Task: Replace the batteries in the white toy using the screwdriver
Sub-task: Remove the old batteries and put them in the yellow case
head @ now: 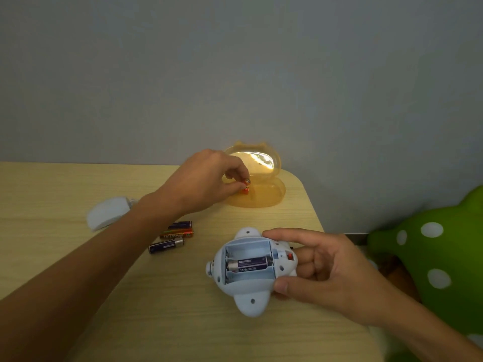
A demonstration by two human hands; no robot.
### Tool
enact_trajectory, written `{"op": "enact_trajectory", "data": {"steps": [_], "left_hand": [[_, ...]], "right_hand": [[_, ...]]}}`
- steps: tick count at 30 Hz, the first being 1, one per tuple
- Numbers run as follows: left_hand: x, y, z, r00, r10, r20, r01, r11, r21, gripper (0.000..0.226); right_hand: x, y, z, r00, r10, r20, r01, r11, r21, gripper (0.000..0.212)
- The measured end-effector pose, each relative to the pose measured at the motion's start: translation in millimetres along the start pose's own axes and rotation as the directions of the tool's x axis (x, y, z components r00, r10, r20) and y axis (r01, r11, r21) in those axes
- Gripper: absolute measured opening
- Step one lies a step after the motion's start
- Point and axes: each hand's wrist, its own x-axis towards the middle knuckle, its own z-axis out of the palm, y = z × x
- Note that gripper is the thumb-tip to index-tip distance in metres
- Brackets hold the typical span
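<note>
So the wooden table (78, 257) takes up most of the view, with a grey wall behind it. Off past the right hand (326, 273), beyond the table edge, there's a big green thing with white spots (431, 254), can't really tell what it is.

Left hand (206, 178) is reached way out over the far side of the table, fingertips pinched on 2 orange batteries (246, 185), holding them right over the open yellow plastic case (264, 197). The case lid stands up just behind that hand, against the wall.

Right hand is wrapped around the right side of the white toy (248, 270), thumb on the near edge, fingers curled over the far edge. The toy is flipped belly-up on the table, close to the near side. Its battery compartment is open and there's 1 purple battery (248, 265) sitting in the middle slot; the slots on either side of it look bare.

Under the left forearm, near the wrist, there's a white rounded piece (104, 212) lying on the table, looks like it could be a toy cover but hard to say. Between the 2 hands, closer to the left arm, 3 loose batteries (173, 236) lie side by side: 2 purple, 1 orange.
</note>
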Motion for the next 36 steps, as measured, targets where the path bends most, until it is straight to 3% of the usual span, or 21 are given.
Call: {"op": "enact_trajectory", "data": {"steps": [7,11,15,27,36], "left_hand": [[0.5,-3.4,10.5,0.999,0.006,0.050,-0.011,0.995,0.100,0.019],[-19.7,10.2,-9.6,0.990,0.137,0.032,-0.133,0.984,-0.120,0.015],[-52.8,35.4,-25.6,0.939,0.319,0.131,-0.275,0.921,-0.276,0.015],[-65.9,39.7,-24.3,0.886,0.394,0.242,-0.378,0.919,-0.114,0.014],[-60.9,45.8,-28.0,0.847,0.413,0.334,-0.399,0.910,-0.115,0.013]], "right_hand": [[3.8,0.3,-1.1,1.000,0.001,0.008,-0.001,1.000,0.031,0.061],[8.3,3.6,-1.2,1.000,-0.002,0.015,0.001,0.999,0.053,0.062],[11.2,4.3,-0.4,1.000,0.001,0.018,-0.002,0.999,0.034,0.061],[17.6,2.9,8.1,0.999,-0.018,0.039,0.016,0.998,0.065,0.056],[18.5,6.7,11.1,0.999,-0.017,0.046,0.014,0.998,0.058,0.055]]}}
